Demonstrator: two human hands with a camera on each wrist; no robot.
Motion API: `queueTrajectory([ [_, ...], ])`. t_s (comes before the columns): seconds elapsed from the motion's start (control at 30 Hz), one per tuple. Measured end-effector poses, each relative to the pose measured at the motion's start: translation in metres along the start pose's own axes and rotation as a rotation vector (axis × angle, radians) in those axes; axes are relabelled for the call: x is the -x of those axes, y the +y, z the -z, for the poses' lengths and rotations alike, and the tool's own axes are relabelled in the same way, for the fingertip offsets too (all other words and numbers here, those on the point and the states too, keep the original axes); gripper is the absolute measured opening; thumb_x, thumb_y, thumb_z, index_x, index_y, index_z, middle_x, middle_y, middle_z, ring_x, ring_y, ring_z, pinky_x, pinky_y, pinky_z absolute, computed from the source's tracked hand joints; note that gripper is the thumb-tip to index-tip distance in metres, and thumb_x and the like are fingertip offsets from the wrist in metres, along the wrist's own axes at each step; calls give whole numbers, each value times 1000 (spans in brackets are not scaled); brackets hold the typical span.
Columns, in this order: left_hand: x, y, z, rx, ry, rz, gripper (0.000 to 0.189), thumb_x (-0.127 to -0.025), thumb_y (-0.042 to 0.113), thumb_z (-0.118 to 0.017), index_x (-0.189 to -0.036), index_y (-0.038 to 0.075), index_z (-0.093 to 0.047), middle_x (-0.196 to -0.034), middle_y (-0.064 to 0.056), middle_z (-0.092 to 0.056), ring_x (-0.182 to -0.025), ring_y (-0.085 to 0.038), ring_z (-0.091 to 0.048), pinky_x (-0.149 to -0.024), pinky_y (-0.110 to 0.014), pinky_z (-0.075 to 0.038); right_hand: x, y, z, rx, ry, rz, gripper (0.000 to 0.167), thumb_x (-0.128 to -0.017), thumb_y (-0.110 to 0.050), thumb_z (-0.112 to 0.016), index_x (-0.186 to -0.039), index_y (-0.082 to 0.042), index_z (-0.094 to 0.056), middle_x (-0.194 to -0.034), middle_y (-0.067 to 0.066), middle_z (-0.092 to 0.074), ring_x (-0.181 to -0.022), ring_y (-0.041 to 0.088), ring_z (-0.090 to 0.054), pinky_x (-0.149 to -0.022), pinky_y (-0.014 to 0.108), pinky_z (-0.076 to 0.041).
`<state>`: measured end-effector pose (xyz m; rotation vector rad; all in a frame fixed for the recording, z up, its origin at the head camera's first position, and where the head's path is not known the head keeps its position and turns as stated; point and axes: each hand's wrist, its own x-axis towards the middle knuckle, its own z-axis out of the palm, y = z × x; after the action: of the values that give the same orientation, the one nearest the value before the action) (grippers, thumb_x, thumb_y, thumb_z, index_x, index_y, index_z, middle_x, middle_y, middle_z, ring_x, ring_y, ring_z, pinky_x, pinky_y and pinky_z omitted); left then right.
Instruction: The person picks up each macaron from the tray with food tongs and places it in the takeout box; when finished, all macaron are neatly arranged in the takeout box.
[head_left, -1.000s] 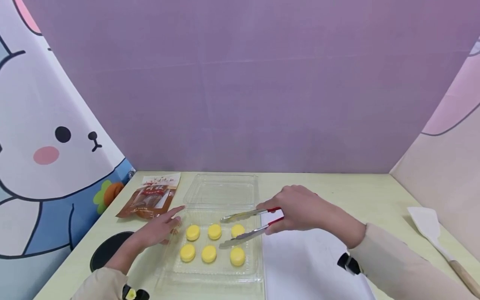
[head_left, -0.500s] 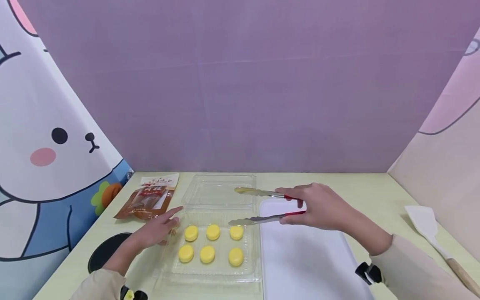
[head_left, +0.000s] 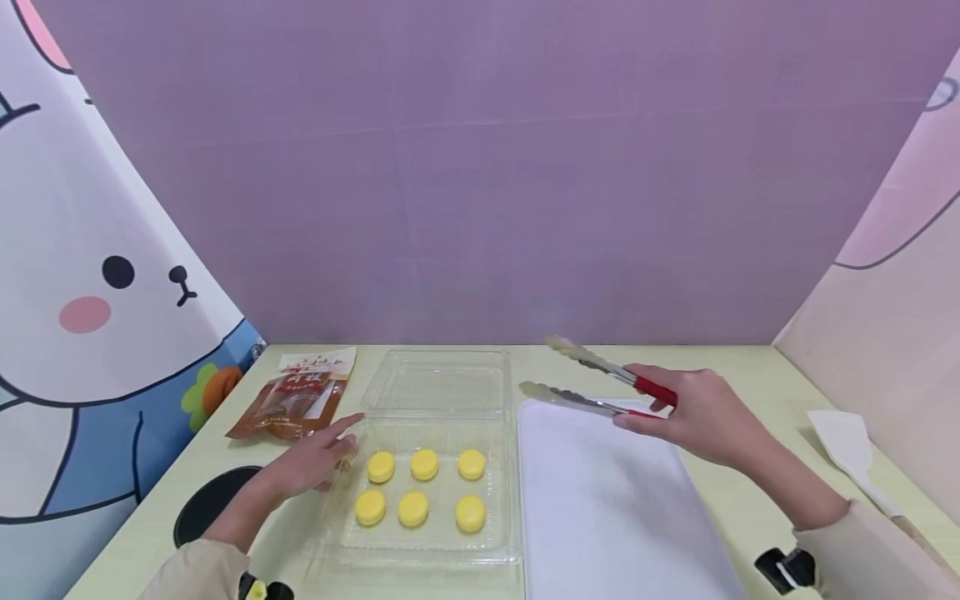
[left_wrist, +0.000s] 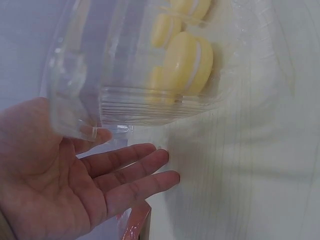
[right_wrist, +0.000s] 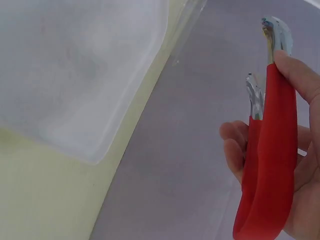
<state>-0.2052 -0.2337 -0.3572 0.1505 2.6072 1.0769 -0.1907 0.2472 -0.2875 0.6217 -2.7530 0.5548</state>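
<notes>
My right hand grips red-handled metal tongs above the far end of a white tray. The two tong arms stand apart with nothing between the tips. In the right wrist view the red tong handle lies between thumb and fingers. At the left side of a clear plastic clamshell box, its lid laid back, is my left hand. Several yellow macarons sit in the box in two rows. The left wrist view shows the left hand with extended fingers beside the box wall.
A brown snack packet lies behind the left hand, and a black round dish is partly behind that forearm. A white spatula with a wooden handle lies on the right. A purple backdrop rises behind the table.
My right hand has carried the tongs away from above the macarons, rightward over the tray, and their tips now point up and left. The left hand and the macarons have stayed in place.
</notes>
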Motion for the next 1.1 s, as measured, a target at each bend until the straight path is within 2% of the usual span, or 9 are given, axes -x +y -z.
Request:
queueTrajectory([
  [0.4, -1, -2, 0, -3, 0, 1, 55, -111, 26, -42, -158, 3, -29, -142, -34, -49, -121, -48, -56, -84, -53, -59, 26, 39, 7, 70, 58, -197, 72, -83, -48, -82, -132, 2, -65, -80, -1, -67, -67, 17, -53, -58, 32, -39],
  [0.53, -1, -2, 0, -3, -4, 1, 54, -111, 27, -42, -158, 3, -29, -142, -34, -48, -122, -48, -56, -84, -53, -59, 36, 48, 10, 74, 73, -266, 74, -85, -51, -79, -134, 2, -63, -70, -1, -56, -66, 20, -48, -57, 32, -36],
  [0.67, 0, -1, 0, -5, -6, 2, 55, -111, 28, -41, -158, 3, -29, -143, -34, -48, -122, -49, -56, -85, -53, -58, 45, 55, 9, 79, 46, -331, 77, -86, -55, -76, -137, 1, -61, -65, -1, -45, -67, 21, -45, -55, 32, -34],
  [0.77, 0, -1, 0, -7, -6, 1, 55, -111, 28, -41, -158, 3, -28, -142, -34, -49, -121, -48, -56, -85, -53, -58, 51, 62, 9, 91, 26, -372, 79, -87, -57, -74, -138, 1, -59, -68, -1, -49, -69, 21, -48, -56, 33, -34],
  [0.93, -1, -2, 0, -9, -6, -2, 55, -111, 28, -41, -158, 3, -29, -140, -34, -50, -120, -47, -58, -85, -53, -58, 62, 73, 10, 90, 23, -448, 83, -90, -61, -69, -140, 4, -54, -84, 5, -66, -75, 26, -57, -53, 32, -37],
  [1.0, -2, -2, 0, -9, -7, -1, 55, -111, 28, -41, -158, 3, -29, -141, -34, -50, -120, -47, -58, -85, -53, -59, 67, 76, 9, 88, 21, -487, 86, -90, -63, -66, -141, 5, -53, -86, 7, -68, -72, 26, -57, -51, 33, -37],
  [1.1, -2, -2, 0, -7, -7, -1, 55, -111, 28, -41, -158, 3, -29, -142, -34, -49, -121, -48, -57, -84, -53, -59, 74, 80, 7, 95, 14, -535, 84, -91, -66, -63, -140, 2, -53, -83, 5, -65, -64, 24, -54, -48, 34, -37],
])
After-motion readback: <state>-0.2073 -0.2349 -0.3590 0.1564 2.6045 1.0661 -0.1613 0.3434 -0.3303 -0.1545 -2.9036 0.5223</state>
